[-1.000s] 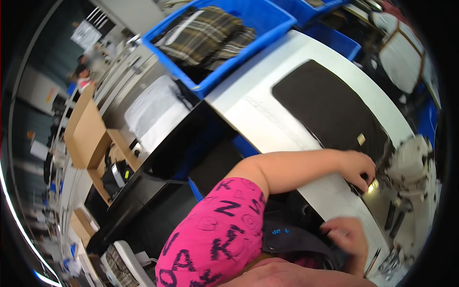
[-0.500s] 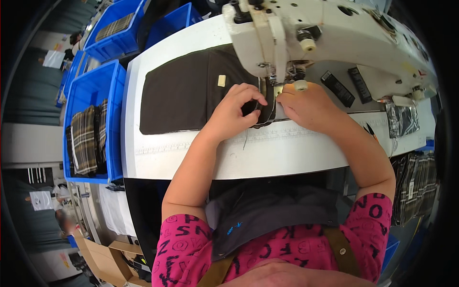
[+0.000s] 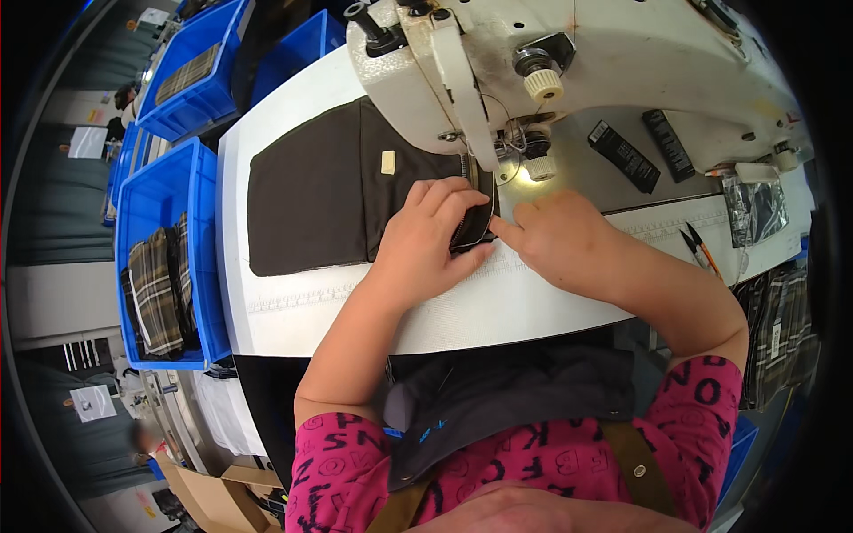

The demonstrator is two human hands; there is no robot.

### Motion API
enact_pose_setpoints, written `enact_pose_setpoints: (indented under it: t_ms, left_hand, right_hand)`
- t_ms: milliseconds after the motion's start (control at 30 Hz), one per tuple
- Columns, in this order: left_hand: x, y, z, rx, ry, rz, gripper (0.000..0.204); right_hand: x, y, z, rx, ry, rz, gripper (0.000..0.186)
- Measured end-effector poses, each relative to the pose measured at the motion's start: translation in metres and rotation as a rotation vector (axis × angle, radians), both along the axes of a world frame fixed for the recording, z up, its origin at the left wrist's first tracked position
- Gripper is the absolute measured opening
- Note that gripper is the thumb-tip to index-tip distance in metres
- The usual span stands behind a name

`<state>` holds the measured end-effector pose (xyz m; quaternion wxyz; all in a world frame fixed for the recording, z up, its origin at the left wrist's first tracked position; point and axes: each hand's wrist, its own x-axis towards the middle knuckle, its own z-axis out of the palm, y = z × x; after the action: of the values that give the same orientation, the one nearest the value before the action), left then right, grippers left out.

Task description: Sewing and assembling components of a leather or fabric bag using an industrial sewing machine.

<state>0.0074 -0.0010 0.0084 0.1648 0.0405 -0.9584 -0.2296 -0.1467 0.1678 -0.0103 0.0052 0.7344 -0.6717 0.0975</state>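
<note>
A dark brown fabric piece (image 3: 306,191) lies flat on the sewing table, with a small cream block (image 3: 388,162) on top. At its right end a zipper (image 3: 468,182) runs along the edge, partly beneath the sewing machine head (image 3: 418,80). My left hand (image 3: 422,233) rests on the fabric beside the zipper, fingers spread over it and thumb apart near the front edge. My right hand (image 3: 560,244) is closed at the zipper's right edge, its fingertips on the fabric rim. Its palm side is hidden.
Two black boxes (image 3: 622,155) lie right of the needle area. Orange-handled snips (image 3: 702,247) and a clear plastic bag (image 3: 755,211) are farther right. A blue bin (image 3: 213,266) with folded plaid fabric stands left. More plaid pieces (image 3: 775,333) hang at the right.
The view has shifted, and the machine head appears larger and farther left. My right hand has drawn back from the needle area toward me, now at the fabric's edge. My left hand stays on the fabric.
</note>
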Motion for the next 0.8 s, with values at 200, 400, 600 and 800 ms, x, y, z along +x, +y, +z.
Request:
enact_pose_setpoints:
  t_ms: [200,400,600,800]
  left_hand:
    - [-0.005,0.004,-0.006,-0.175,0.050,0.020,0.032]
    - [-0.010,0.000,-0.010,-0.270,0.169,-0.049,0.026]
    - [-0.009,-0.001,-0.012,-0.293,0.156,-0.092,0.029]
    - [0.000,0.003,-0.012,-0.179,0.058,-0.061,0.037]
  right_hand:
    - [0.005,0.003,0.003,0.045,0.006,0.010,0.040]
    - [0.004,0.003,0.009,0.031,0.014,0.017,0.026]
    - [0.004,0.003,0.011,0.101,0.025,0.020,0.025]
    - [0.004,0.001,0.014,0.153,-0.016,0.047,0.021]
